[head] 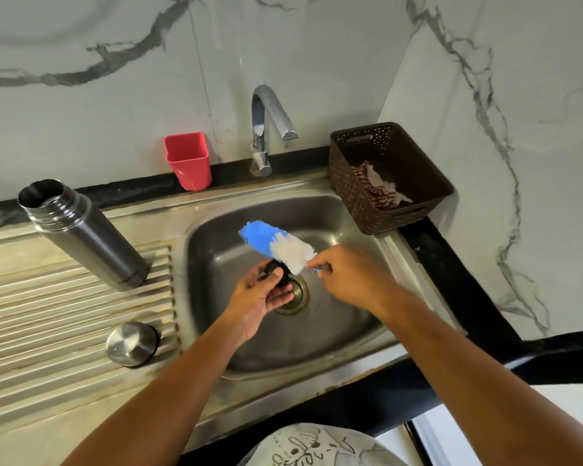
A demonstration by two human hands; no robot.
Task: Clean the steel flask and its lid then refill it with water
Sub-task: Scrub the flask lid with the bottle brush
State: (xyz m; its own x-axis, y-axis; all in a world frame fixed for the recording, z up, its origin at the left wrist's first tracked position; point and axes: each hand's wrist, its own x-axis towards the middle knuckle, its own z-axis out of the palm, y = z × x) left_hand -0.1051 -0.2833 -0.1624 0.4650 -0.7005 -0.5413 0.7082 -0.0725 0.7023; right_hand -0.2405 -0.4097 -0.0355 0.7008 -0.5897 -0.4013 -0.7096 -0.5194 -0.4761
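Fingers (282, 296) curled round lid (284, 279), left hand (254, 299), mid-frame; brush (276, 245) gripped by right hand (345, 275). Lid being scrubbed; flask (81, 237), upper left, likely next.

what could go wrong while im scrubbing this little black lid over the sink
1. The left hand holds the black lid only at the fingertips, right above the drain; a push from the brush in the right hand could knock it down there.
2. The open flask stands on the ridged drainboard near the left arm; a bump might tip it.
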